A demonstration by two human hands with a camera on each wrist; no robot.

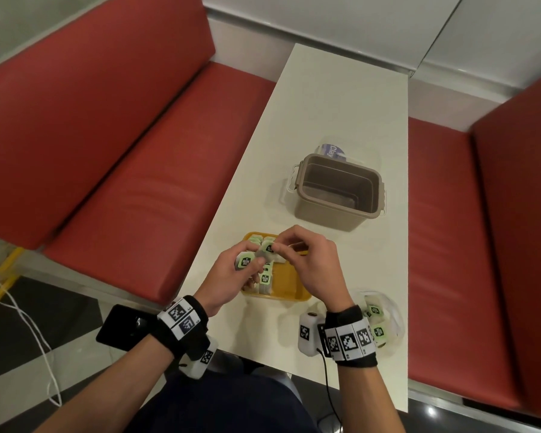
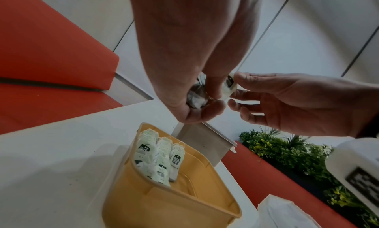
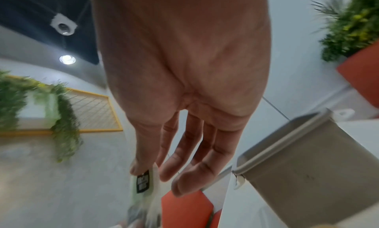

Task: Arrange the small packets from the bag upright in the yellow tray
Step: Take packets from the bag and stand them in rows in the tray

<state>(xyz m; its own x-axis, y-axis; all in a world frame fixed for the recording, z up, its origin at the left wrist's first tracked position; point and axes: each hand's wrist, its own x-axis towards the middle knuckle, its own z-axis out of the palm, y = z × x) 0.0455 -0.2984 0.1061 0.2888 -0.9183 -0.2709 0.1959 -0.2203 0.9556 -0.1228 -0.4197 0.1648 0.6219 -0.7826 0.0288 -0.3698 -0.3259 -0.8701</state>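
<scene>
A: Left hand (image 1: 231, 278) gripping a small bunch of packets (image 1: 243, 260) above the yellow tray (image 1: 289, 281), fingers curled round them; right hand (image 1: 306, 260) pinching one packet (image 1: 268, 247) by thumb and forefinger, other fingers relaxed and spread

B: Risking a slip there, judging by that light pinch at the corner — packet likely dropping flat into the bare part of the tray instead of standing

A: Also risking a snag, strings possibly tangling while pulling one loose from the bunch

B: Standing row (image 2: 159, 158) leaning against the tray's left wall, nothing bracing the open side; probably toppling if nudged during placing

A: Bag (image 1: 380, 320) lying on the desk (image 1: 341, 104) just beside the right wrist, more packets inside; possibly getting swept off by the wrist
</scene>
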